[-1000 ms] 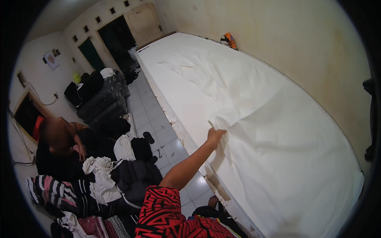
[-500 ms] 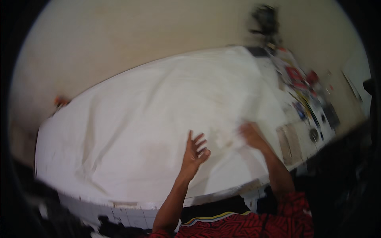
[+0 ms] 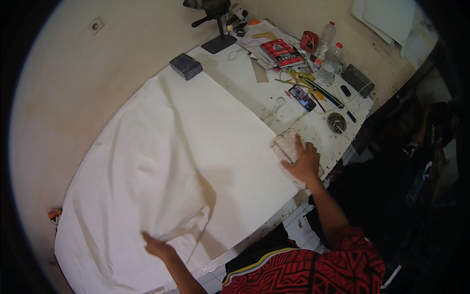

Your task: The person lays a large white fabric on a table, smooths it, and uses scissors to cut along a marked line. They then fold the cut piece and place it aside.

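Note:
A large sheet of white cloth [image 3: 230, 161] covers most of the table, smooth on its right part and rumpled in folds on its left. My left hand [image 3: 157, 248] is low on the left part, its fingers drawn together on the cloth beside a raised fold. At the cloth's right edge, my right hand [image 3: 304, 161] grips a pale, brick-shaped block [image 3: 286, 142] that looks wrapped; thumb and fingers spread over it and hide part of its surface. A dark block [image 3: 186, 66] lies on the cloth's far corner.
At the far end stands a cloth-cutting machine [image 3: 219, 24]. Along the right lie a red-and-black book [image 3: 282, 53], a phone [image 3: 302, 98], a tape measure [image 3: 298, 76] and an ashtray [image 3: 337, 123]. Plastic bottles [image 3: 331, 63] stand behind them. A wall [image 3: 63, 98] borders the far left.
My left hand has moved left and down onto the cloth. My right hand has gone from above the cloth to the pale block. The view has turned toward the table's right end.

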A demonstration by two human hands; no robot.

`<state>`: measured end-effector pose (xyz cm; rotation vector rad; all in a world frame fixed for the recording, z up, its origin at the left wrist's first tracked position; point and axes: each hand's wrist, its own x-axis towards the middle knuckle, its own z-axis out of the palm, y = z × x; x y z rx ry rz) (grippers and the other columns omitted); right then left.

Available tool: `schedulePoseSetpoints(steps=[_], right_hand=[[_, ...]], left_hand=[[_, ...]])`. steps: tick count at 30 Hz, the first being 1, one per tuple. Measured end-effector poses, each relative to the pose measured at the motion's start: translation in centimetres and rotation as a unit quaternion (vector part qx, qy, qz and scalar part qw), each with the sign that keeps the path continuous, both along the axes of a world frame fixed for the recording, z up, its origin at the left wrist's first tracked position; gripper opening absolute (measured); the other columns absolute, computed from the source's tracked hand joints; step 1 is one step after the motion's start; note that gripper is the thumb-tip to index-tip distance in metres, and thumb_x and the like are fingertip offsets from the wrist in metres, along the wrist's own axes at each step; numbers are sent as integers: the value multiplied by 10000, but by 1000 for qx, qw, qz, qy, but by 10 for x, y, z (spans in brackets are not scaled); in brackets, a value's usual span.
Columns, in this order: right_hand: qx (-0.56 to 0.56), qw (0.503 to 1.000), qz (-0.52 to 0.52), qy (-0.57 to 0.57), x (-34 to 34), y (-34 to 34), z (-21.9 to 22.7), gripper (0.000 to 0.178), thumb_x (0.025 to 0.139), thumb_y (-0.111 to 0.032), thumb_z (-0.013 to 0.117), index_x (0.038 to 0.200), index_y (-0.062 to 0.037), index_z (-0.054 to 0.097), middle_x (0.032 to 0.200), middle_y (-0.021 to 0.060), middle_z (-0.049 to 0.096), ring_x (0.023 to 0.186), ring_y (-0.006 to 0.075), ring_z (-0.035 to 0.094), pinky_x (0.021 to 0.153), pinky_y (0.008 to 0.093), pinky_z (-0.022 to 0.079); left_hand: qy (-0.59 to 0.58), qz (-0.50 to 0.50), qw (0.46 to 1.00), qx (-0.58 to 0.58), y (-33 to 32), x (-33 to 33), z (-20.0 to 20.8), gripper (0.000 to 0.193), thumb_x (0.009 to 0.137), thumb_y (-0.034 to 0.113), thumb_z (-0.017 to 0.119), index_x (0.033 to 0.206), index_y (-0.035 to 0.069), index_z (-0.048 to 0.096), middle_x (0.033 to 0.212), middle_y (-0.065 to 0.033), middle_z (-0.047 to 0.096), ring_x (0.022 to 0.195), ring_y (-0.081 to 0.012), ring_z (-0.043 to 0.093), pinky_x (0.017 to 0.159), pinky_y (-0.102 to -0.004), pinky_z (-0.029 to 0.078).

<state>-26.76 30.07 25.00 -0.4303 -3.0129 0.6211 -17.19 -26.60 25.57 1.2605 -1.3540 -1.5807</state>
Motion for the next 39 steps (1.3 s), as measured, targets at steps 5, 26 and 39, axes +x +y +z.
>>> schedulePoseSetpoints(steps=[5, 26, 39], right_hand=[[-75, 989, -96, -86, -41, 90, -31, 1202, 720, -580, 895, 1714, -190, 342, 1380, 273, 528, 1278, 442, 543, 1076, 589, 439], [58, 989, 77, 114, -595, -284, -23, 1003, 831, -516, 812, 1640, -75, 415, 1581, 324, 423, 1500, 512, 376, 1236, 570, 343], [-224, 972, -15, 65, -681, -171, -86, 940, 709, -424, 910, 1578, -256, 593, 1518, 228, 613, 1432, 356, 546, 1239, 503, 375]], left_hand=[[-102, 60, 992, -32, -17, 44, -4, 480, 1034, 208, 605, 1377, -124, 560, 1301, -272, 649, 1118, -349, 670, 950, -466, 576], [-248, 129, 930, -239, 30, 21, -80, 494, 1138, 289, 538, 1373, -146, 557, 1245, -288, 670, 1045, -346, 656, 933, -458, 543], [-290, 177, 904, -260, 27, 21, -84, 489, 1103, 311, 649, 1154, -174, 623, 1034, -299, 684, 894, -370, 579, 862, -509, 517]])
